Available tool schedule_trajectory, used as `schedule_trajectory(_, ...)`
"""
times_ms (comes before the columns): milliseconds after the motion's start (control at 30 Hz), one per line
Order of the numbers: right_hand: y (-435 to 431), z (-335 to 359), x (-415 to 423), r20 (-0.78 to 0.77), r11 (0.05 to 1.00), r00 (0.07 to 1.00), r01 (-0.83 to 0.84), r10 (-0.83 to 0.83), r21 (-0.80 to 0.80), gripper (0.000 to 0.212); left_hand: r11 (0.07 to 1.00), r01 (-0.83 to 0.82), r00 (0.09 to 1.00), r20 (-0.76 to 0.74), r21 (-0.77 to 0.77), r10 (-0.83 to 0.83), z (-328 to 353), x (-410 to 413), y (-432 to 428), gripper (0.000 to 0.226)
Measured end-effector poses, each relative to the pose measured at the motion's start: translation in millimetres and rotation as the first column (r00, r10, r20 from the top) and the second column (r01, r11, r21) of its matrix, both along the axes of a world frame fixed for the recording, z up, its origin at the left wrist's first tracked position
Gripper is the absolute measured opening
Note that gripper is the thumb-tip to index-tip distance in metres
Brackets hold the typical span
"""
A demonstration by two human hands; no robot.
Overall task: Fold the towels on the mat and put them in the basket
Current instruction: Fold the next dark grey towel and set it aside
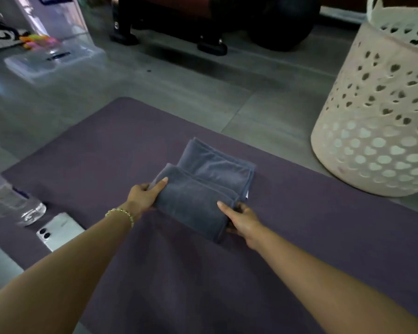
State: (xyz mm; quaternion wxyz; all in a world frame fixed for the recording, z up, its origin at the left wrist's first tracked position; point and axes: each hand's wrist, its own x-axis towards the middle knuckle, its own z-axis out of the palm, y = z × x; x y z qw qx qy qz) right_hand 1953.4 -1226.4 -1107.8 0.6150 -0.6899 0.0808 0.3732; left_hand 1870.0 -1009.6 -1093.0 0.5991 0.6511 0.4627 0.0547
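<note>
grey-blue towel (203, 189) lay folded in layers on the middle of the purple mat (299, 225). left hand (145, 196) gripped its left edge, thumb on top. right hand (241, 220) gripped the near right corner likewise, fingers apparently tucked beneath, though dim light obscured them. white perforated basket (376, 112) stood at the mat's right edge. phone (58, 231) lay at the mat's left edge.

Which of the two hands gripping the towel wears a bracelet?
The left hand: a beaded bracelet circles its wrist; the right hand, also gripping the towel, has a bare wrist.
</note>
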Motion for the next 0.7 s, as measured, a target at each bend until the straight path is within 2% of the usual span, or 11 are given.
schedule_trajectory(167,5.1,-22.3,4.1,0.053,0.994,0.998,0.026,-0.021,-0.102,0.034,0.999,-0.006,0.999,-0.054,0.042,0.008,-29.3,12.0,6.3,0.035)
schedule_trajectory(367,7.3,-32.7,8.4,0.066,0.98,0.996,0.068,-0.056,-0.189,0.036,0.99,-0.029,0.995,-0.092,0.139,0.042,-47.4,16.9,4.8,0.039)
schedule_trajectory(533,3.5,-30.8,7.9,0.039,0.986,0.999,0.036,-0.03,-0.164,0.042,0.989,-0.05,0.998,-0.022,0.139,0.054,-45.2,9.4,-1.3,0.038)
schedule_trajectory(600,-2.6,-28.3,6.2,0.03,0.99,1.0,0.002,0.002,-0.141,0.045,0.981,-0.03,1.0,0.005,0.191,0.03,-42.2,2.0,-6.6,0.044)
schedule_trajectory(700,-21.7,-21.7,6.1,0.055,0.985,0.996,-0.054,0.064,-0.162,0.042,0.935,0.034,0.999,0.015,0.352,-0.042,-30.8,-7.2,-16.3,0.061)
